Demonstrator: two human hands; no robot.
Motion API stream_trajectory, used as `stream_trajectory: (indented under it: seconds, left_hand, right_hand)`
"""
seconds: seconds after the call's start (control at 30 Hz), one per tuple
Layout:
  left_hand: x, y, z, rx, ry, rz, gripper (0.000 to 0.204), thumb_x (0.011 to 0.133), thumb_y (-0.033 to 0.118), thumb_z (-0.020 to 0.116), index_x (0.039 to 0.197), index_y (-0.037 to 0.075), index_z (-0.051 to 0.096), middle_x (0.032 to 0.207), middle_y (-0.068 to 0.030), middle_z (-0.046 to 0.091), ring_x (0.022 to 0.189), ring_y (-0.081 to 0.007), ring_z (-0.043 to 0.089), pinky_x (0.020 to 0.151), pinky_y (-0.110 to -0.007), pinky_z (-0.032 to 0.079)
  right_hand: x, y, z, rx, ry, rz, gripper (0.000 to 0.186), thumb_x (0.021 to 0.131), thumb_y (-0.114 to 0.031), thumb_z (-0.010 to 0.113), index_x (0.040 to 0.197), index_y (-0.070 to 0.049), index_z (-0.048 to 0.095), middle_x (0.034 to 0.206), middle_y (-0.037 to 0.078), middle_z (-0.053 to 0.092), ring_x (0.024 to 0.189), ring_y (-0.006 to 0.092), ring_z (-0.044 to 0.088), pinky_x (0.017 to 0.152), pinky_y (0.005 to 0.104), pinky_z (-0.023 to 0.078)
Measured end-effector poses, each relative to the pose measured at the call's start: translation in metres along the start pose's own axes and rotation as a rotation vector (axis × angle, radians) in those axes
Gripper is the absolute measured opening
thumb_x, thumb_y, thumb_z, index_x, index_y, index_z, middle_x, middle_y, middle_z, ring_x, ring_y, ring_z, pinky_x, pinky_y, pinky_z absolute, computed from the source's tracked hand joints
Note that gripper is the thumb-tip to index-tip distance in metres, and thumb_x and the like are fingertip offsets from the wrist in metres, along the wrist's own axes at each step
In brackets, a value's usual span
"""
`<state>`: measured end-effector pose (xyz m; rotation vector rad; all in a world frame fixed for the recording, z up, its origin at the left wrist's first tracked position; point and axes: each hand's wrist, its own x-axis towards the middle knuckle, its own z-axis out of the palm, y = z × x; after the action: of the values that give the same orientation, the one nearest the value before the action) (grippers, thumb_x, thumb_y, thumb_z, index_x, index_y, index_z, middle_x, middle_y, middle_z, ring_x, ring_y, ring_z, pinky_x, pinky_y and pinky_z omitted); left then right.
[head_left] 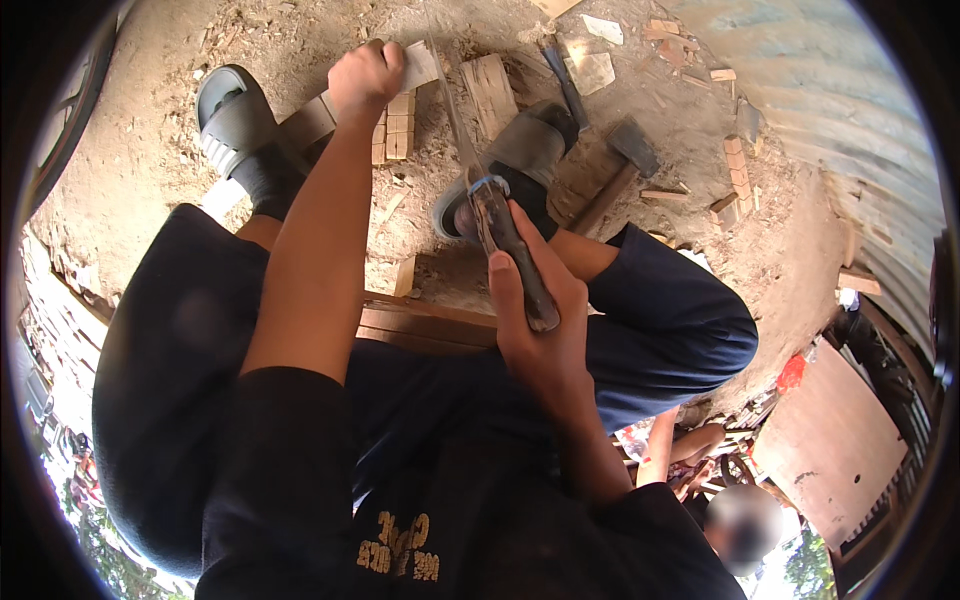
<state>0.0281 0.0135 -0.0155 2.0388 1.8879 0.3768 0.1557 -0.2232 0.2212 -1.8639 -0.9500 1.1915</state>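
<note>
My left hand (365,80) is closed on a pale wooden strip (420,62) near the top of the view, which slants down-left behind my arm beside my left foot. My right hand (535,290) grips the dark, worn handle of a long-bladed knife (451,110), with a pale band where blade meets handle. The narrow blade points up, its upper part at the right end of the strip. My feet in grey sandals (225,105) are spread on either side, the right one under the knife. Small cut wooden blocks (400,130) lie below my left hand.
A hatchet-like tool (630,150) with a wooden handle, another dark-handled tool (565,85), a board (487,90) and wood scraps (738,170) lie on the dirt. Corrugated metal (820,90) stands at right. Another person (657,450) sits behind at lower right, near a pinkish panel (825,435).
</note>
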Motion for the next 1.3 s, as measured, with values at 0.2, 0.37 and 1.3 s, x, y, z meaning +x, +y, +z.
stream_trajectory:
  seconds: [0.2, 0.37, 1.3]
  left_hand:
    - [-0.001, 0.001, 0.006, 0.048, 0.015, -0.008, 0.046, 0.088, 0.039, 0.039, 0.084, 0.008, 0.072, 0.082, -0.0227, 0.069, 0.079, -0.0423, 0.067, 0.076, -0.049, 0.054]
    - [0.001, -0.005, 0.011, -0.009, 0.02, 0.022, 0.046, 0.088, 0.038, 0.039, 0.081, 0.007, 0.072, 0.081, -0.0222, 0.069, 0.078, -0.0417, 0.067, 0.075, -0.049, 0.054]
    - [0.009, -0.005, 0.008, 0.07, -0.055, -0.065, 0.051, 0.087, 0.042, 0.038, 0.084, 0.005, 0.073, 0.088, -0.025, 0.069, 0.086, -0.0437, 0.067, 0.081, -0.051, 0.053]
  right_hand:
    - [-0.032, 0.005, -0.017, -0.073, -0.002, -0.079, 0.049, 0.094, -0.013, 0.061, 0.136, 0.008, 0.047, 0.075, 0.014, 0.065, 0.06, 0.012, 0.06, 0.059, 0.0268, 0.048]
    - [0.007, 0.01, 0.0, -0.03, 0.0, -0.014, 0.047, 0.094, -0.009, 0.058, 0.137, 0.008, 0.047, 0.082, 0.017, 0.069, 0.068, 0.0164, 0.067, 0.065, 0.0274, 0.051]
    - [-0.019, 0.013, 0.008, -0.062, -0.033, -0.067, 0.051, 0.091, -0.008, 0.061, 0.138, 0.005, 0.046, 0.083, 0.022, 0.068, 0.067, 0.0225, 0.069, 0.059, 0.0332, 0.051]
